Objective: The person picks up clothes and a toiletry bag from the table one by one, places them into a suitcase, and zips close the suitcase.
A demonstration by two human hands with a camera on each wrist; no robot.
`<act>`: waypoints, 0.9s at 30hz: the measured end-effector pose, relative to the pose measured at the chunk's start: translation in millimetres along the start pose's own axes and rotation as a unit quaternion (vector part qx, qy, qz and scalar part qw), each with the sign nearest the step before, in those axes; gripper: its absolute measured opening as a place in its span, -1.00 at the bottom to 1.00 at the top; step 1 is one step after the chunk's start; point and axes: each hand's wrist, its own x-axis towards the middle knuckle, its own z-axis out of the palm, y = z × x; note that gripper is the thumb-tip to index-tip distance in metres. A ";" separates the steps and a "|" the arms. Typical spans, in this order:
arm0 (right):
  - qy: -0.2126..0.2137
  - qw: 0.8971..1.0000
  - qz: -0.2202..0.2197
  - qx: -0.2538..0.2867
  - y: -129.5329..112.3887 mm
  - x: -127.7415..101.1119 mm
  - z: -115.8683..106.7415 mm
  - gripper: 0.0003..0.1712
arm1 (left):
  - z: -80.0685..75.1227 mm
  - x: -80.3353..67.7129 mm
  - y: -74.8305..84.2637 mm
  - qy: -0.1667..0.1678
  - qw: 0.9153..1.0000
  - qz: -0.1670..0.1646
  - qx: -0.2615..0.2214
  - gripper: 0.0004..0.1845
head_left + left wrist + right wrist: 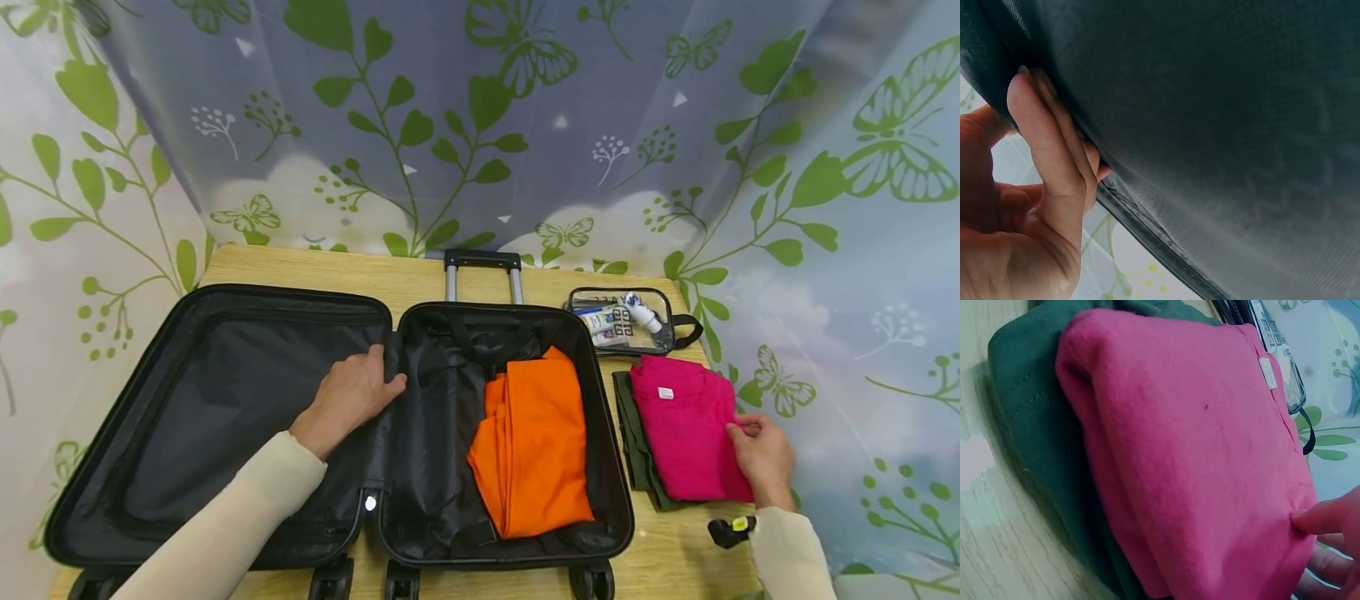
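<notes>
An open black suitcase (442, 400) lies with its two halves side by side. My left hand (352, 392) rests at the inner edge of the left half, fingers (1054, 137) extended against the dark lining. In the right half lies a folded orange garment (543, 442). To the right of the suitcase, a folded pink shirt (690, 425) with a white neck label lies on a dark green folded garment (637, 442). My right hand (765, 458) pinches the pink shirt's right edge, thumb on top and the other fingers at its side and partly hidden.
A clear pouch (630, 321) with black trim holds tubes and a small white bottle, behind the pink shirt. The suitcase's pulled-out handle (482, 260) points to the back of the wooden table (315, 268). Printed curtains (442, 125) hang around the table.
</notes>
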 end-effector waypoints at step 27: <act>-0.098 0.989 0.060 0.094 -12.4 4.1 -5.8 -0.29 | 5.9 2.7 -5.9 0.014 1.000 0.011 -0.002 -0.21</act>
